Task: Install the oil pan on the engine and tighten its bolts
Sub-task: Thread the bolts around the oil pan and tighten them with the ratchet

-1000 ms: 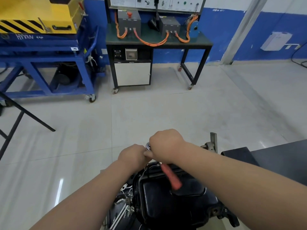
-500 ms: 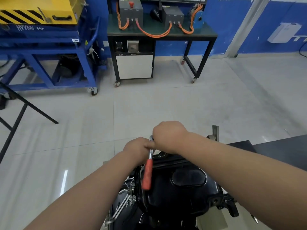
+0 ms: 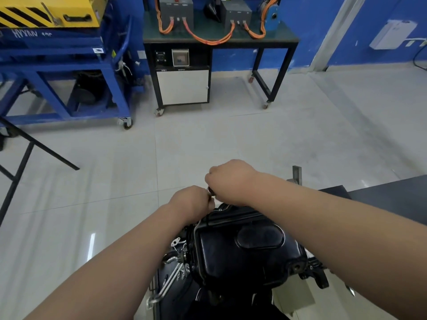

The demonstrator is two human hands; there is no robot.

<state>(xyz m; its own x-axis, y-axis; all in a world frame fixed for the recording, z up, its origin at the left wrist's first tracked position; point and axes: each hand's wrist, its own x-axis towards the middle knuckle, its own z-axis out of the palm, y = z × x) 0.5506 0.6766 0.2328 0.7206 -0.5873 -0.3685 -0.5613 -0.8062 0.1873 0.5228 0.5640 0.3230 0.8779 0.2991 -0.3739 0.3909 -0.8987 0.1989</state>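
Note:
The black oil pan [image 3: 231, 255] sits on top of the engine [image 3: 175, 285] at the bottom centre. Both my hands meet at the pan's far edge. My right hand [image 3: 228, 179] is curled over the dark head of the ratchet wrench [image 3: 210, 191]. My left hand [image 3: 191, 200] is curled right beside it, touching the tool. The wrench's red handle is hidden, apparently under my left hand and wrist. The bolt under the tool cannot be seen.
A dark table [image 3: 392, 195] lies close on the right, with a metal bracket [image 3: 297, 174] at its corner. Across the tiled floor stand a black bench with orange cables [image 3: 219, 40] and a blue cart [image 3: 64, 72]. Black stand legs [image 3: 23, 158] angle in at left.
The red wrench handle swung from pointing down-right, to down-left, and is now out of sight behind my left hand. Both hands stayed at the pan's far edge.

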